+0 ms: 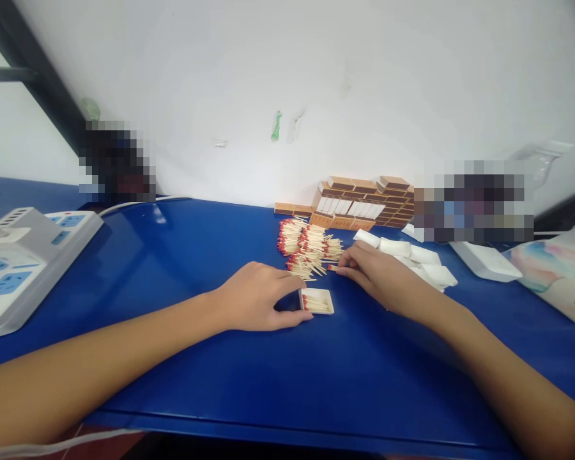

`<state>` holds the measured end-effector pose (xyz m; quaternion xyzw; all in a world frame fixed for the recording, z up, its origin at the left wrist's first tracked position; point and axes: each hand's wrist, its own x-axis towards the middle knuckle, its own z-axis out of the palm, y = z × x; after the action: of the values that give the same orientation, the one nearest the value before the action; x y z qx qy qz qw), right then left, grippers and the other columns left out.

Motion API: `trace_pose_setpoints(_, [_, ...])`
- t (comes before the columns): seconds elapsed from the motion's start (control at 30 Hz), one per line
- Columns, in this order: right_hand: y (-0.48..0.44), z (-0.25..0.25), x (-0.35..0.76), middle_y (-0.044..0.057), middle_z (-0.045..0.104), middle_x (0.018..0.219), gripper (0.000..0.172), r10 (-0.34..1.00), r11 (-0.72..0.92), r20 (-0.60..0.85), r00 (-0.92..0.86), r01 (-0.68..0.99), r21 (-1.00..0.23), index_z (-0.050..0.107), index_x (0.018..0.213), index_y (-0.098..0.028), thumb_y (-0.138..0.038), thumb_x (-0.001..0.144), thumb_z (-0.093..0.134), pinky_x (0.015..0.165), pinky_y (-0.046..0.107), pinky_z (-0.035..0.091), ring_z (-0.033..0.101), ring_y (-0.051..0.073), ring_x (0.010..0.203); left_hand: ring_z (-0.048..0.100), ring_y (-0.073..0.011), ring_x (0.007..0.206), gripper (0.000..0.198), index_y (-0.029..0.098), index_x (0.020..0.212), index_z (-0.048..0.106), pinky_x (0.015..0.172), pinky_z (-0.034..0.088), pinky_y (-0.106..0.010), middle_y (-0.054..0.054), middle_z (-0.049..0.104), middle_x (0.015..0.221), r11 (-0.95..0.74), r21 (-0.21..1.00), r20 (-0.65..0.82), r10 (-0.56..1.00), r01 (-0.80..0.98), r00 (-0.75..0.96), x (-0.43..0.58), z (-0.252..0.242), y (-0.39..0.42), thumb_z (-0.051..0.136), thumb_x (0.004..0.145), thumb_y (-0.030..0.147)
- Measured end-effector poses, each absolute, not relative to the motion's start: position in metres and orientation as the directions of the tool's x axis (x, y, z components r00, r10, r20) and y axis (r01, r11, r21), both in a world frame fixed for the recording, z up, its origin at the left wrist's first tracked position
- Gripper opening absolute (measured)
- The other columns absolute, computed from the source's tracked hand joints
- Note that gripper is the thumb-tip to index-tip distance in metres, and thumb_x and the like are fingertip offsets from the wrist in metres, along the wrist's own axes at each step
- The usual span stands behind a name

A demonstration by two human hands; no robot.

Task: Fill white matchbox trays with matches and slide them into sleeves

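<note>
My left hand (pixel 259 297) rests on the blue table (pixel 182 268), thumb and fingers closed against the left side of a small white matchbox tray (pixel 317 300) holding a few matches. My right hand (pixel 378 271) lies just right of a loose pile of red-tipped matches (pixel 306 248). Its fingertips are pinched on matches at the pile's near edge. Several empty white trays (pixel 412 254) lie behind the right hand. Brown matchbox sleeves (pixel 359 201) are stacked against the wall beyond the pile.
A white and blue power strip (pixel 23 255) with its cable lies at the far left. A flat white tray (pixel 486 262) and a colourful packet (pixel 556 271) sit at the right. The table's front edge (pixel 287 434) runs close below my forearms.
</note>
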<state>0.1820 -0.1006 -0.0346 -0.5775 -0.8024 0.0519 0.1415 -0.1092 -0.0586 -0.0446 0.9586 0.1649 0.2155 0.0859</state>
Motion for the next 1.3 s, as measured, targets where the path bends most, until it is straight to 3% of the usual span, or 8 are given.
trace_pose_setpoints(1.07, [-0.1007,-0.0366,0.1869,0.007,0.064,0.09,0.026,0.929,0.361,0.185,-0.322,0.896,-0.257,0.058,0.088,-0.024,-0.043,0.104,0.049,0.066,0.035,0.048,0.061,0.023,0.077,0.067,-0.0141,0.067,0.041,0.018,0.105,0.072,0.059,0.043,-0.027,0.001,0.069,0.074,-0.935,0.22,0.386,0.347,0.28,0.855,-0.1092,-0.0453,-0.0592,0.059,0.098,0.056])
trace_pose_setpoints(1.3, [-0.1032,-0.0388,0.1855,0.007,0.063,0.09,0.026,0.927,0.365,0.17,-0.335,0.909,-0.202,0.057,0.089,-0.023,-0.041,0.106,0.046,0.069,0.037,0.048,0.062,0.024,0.081,0.066,-0.0136,0.066,0.041,0.018,0.106,0.072,0.059,0.043,-0.027,0.002,0.069,0.073,-0.931,0.226,0.383,0.355,0.286,0.853,-0.1095,-0.0449,-0.0594,0.059,0.098,0.057])
